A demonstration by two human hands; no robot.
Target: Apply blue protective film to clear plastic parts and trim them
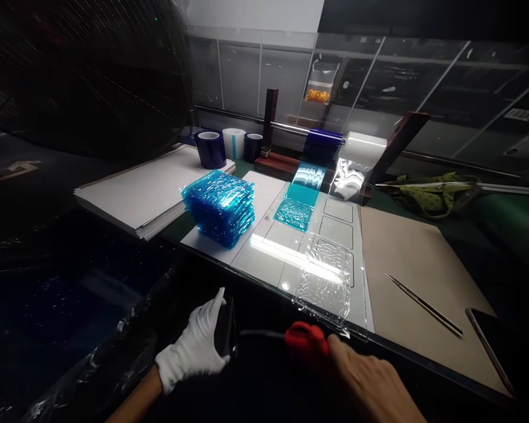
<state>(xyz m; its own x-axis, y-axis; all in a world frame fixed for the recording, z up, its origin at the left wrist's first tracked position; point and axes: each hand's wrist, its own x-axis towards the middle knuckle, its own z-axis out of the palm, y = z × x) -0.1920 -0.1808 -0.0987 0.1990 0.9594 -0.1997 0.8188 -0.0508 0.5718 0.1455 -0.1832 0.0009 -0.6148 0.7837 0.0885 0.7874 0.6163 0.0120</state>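
In a white glove, my left hand grips a dark, glossy rectangular panel by its edges, in front of the table's near edge. My bare right hand is wrapped round a red air blow gun. The gun's thin nozzle points left at the panel, with a small gap between them. On the table beyond lies a white template sheet with outlined rectangles. A blue film strip and bubbly see-through film lie on it. A tall stack of shiny blue film-covered pieces stands to the left.
Blue and white film rolls hang on a rod between wooden posts. More rolls stand behind the stack, near piled white sheets. Tweezers and a phone lie on brown board at right. A large fan stands at left.
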